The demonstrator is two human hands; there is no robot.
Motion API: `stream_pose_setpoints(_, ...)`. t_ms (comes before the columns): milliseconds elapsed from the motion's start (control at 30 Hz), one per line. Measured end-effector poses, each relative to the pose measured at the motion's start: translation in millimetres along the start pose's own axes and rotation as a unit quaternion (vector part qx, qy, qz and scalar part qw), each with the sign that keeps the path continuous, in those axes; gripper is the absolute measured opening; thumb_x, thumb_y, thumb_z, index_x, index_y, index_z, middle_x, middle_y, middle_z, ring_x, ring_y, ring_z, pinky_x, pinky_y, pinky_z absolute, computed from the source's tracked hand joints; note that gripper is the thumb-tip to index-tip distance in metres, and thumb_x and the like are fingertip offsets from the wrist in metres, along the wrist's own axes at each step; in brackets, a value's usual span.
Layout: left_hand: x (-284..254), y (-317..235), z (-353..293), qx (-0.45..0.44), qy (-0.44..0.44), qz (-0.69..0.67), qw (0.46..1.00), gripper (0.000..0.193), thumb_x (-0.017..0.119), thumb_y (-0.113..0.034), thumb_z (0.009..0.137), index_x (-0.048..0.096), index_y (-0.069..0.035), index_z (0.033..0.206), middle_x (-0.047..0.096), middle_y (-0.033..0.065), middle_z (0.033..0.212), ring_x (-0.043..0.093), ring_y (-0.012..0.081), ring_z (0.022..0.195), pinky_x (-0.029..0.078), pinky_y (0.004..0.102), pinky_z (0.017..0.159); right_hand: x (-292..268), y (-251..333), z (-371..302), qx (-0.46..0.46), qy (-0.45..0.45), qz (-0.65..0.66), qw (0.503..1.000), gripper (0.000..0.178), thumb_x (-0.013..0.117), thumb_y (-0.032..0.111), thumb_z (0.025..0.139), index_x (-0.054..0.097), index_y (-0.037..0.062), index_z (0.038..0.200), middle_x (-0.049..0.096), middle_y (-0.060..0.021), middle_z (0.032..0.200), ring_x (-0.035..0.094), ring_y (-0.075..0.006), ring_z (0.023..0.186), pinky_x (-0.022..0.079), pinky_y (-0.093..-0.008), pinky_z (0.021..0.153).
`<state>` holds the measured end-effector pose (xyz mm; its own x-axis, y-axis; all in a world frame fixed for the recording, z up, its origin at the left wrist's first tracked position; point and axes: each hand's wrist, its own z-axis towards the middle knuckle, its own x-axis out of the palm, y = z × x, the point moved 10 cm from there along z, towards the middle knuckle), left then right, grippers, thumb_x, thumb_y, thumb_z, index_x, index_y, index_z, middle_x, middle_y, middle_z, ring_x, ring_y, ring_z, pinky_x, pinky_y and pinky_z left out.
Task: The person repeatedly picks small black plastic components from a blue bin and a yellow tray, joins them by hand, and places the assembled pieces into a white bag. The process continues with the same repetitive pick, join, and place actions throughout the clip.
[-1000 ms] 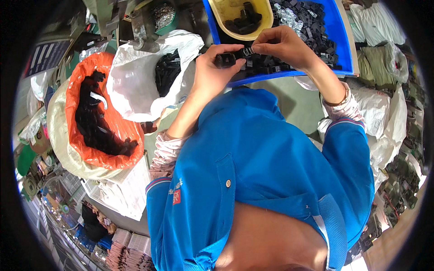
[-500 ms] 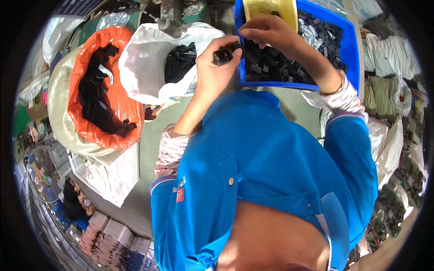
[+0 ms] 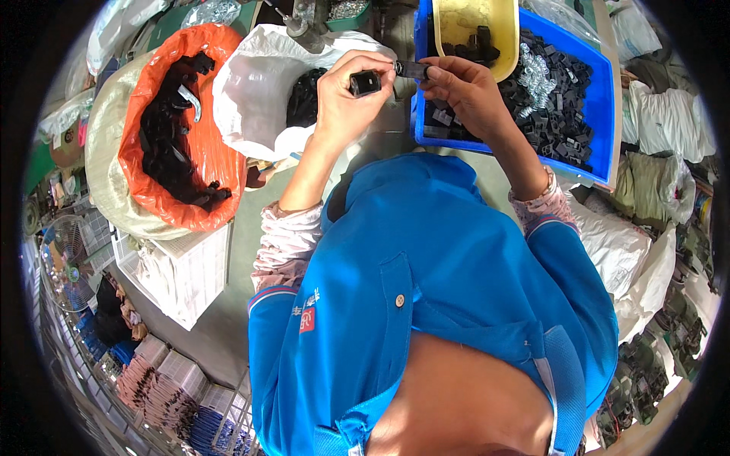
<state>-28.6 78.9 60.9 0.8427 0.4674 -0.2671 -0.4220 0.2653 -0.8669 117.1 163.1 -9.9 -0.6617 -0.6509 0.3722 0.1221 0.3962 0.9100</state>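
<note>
My left hand is closed around a black plastic part, its blocky, glossy end facing up. My right hand pinches a small dark plastic piece between thumb and fingertips. That piece reaches across to the left fingertips, where a small shiny bit shows; whether the parts are joined I cannot tell. Both hands are held close together in front of the blue bin. Black pieces and a silvery heap of small metal parts lie in that bin.
A yellow tray with dark pieces sits in the blue bin. To the left stand a white bag of black parts and an orange-lined sack of black parts. A metal fixture and green box are beyond.
My right hand has come back from the yellow tray toward my left hand and now holds a small dark piece. The left hand keeps its black part, turned somewhat.
</note>
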Motion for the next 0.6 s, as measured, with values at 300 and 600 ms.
stream_pose_setpoints(300,10,47,-21,-0.234,-0.062,-0.202,0.949,0.012,0.074,-0.003,0.083,0.065,0.001,0.089,0.067,0.0057,0.084,0.064,0.0094,0.08,0.056,0.0267,0.071,-2,13,9,-0.077,-0.047,-0.102,0.991,0.033,0.067,0.016,0.092,0.064,-0.0055,0.117,0.07,-0.012,0.095,0.068,-0.0156,0.082,0.055,-0.0286,0.077)
stream_pose_setpoints(600,24,52,-38,-0.353,0.078,-0.535,0.764,0.054,0.059,-0.032,0.096,0.047,0.005,0.133,0.055,0.0222,0.134,0.052,0.0359,0.127,0.046,0.057,0.101,-18,19,19,-0.015,0.052,0.073,0.996,0.032,0.057,0.013,0.099,0.06,-0.0023,0.127,0.067,-0.0092,0.109,0.064,-0.0138,0.097,0.053,-0.0269,0.085)
